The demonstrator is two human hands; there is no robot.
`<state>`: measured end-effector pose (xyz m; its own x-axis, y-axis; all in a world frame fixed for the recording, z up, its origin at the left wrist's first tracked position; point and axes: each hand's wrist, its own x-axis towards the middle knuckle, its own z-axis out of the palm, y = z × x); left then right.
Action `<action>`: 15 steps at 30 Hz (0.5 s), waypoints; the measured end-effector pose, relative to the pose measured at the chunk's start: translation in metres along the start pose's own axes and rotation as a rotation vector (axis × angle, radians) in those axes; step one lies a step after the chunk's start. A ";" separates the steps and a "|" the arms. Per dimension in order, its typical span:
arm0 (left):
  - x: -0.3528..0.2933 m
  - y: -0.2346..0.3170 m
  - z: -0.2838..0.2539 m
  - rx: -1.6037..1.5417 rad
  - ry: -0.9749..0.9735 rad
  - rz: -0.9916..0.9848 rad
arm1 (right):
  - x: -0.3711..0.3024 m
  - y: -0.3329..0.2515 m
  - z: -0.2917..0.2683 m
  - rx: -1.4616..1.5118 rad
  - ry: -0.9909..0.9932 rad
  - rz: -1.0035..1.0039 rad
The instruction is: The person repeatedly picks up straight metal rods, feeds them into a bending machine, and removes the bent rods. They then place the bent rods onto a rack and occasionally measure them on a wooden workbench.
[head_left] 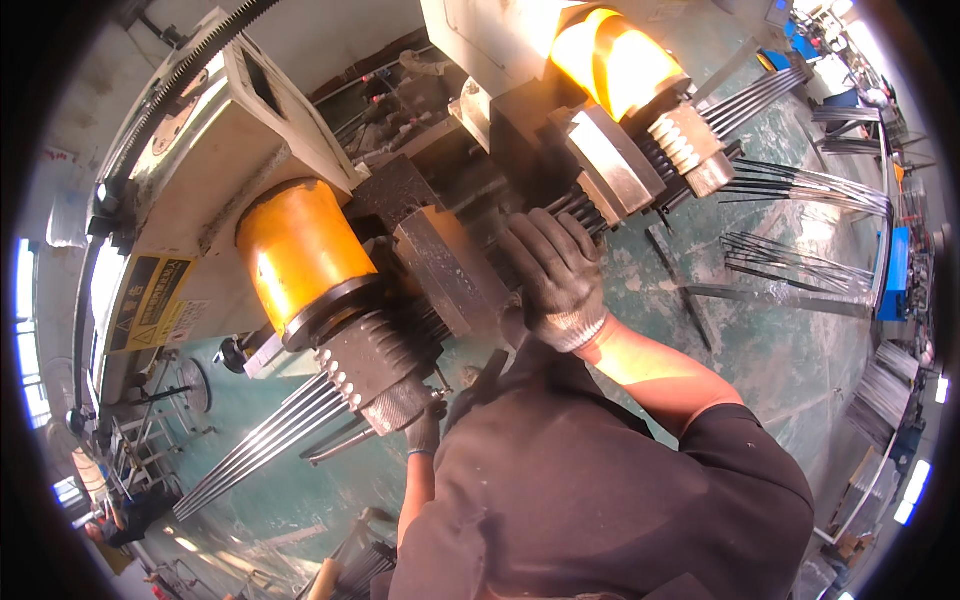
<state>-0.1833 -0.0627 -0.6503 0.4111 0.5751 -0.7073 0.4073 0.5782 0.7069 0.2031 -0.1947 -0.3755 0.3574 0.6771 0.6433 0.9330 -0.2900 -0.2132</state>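
My right hand (555,265), in a dark work glove with a pale cuff, lies over the rods in the middle of a machine. Its fingers curl down round several thin metal rods (578,208) beside the right steel block (610,165). Lower down, my gloved left hand (425,428) is at the underside of the left grooved block (375,372); its fingers are mostly hidden by the block. Several parallel rods (265,440) stick out from that grooved block to the lower left. On the other side, rods (760,100) extend past the right grooved block (692,150).
Two yellow cylinders (305,255) flank the work, the right one (612,65) glaring in sunlight. A dark steel block (452,270) stands left of my right hand. Bundles of rods (800,185) rest on a rack to the right. A person (130,515) is at the far lower left.
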 end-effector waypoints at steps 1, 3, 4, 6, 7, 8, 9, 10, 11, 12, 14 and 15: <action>-0.001 0.010 0.004 0.011 -0.017 -0.095 | 0.002 -0.001 -0.002 -0.011 0.006 -0.010; -0.014 0.008 -0.002 0.085 0.001 -0.011 | 0.004 -0.002 -0.003 -0.038 0.018 -0.025; -0.016 0.007 -0.006 0.118 0.032 0.010 | 0.005 -0.004 -0.005 -0.035 0.033 -0.013; -0.024 0.001 -0.031 0.140 0.117 -0.009 | 0.008 -0.008 -0.008 -0.024 0.061 0.005; -0.029 0.004 -0.043 0.105 0.145 -0.028 | 0.006 -0.005 -0.008 -0.047 0.080 -0.017; -0.034 0.006 -0.055 0.069 0.174 -0.048 | 0.004 -0.004 -0.007 -0.064 0.087 -0.012; -0.038 0.004 -0.071 -0.022 0.194 -0.058 | 0.003 -0.004 -0.007 -0.081 0.092 -0.009; -0.043 0.005 -0.082 -0.117 0.218 -0.074 | 0.000 -0.003 -0.005 -0.093 0.093 -0.009; -0.042 0.009 -0.090 -0.200 0.310 -0.132 | -0.006 -0.001 -0.002 -0.117 0.070 0.009; -0.038 0.002 -0.113 -0.354 0.268 -0.127 | -0.007 -0.002 -0.001 -0.113 0.069 0.013; -0.023 -0.013 -0.158 -0.512 0.065 0.143 | -0.007 -0.006 -0.001 -0.097 0.075 0.018; -0.021 -0.015 -0.181 -0.591 -0.059 0.262 | -0.004 -0.011 0.002 -0.058 0.099 0.019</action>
<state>-0.3456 0.0214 -0.6464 0.4872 0.7173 -0.4981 -0.2235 0.6538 0.7229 0.1910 -0.1929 -0.3775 0.3665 0.6014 0.7099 0.9210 -0.3429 -0.1849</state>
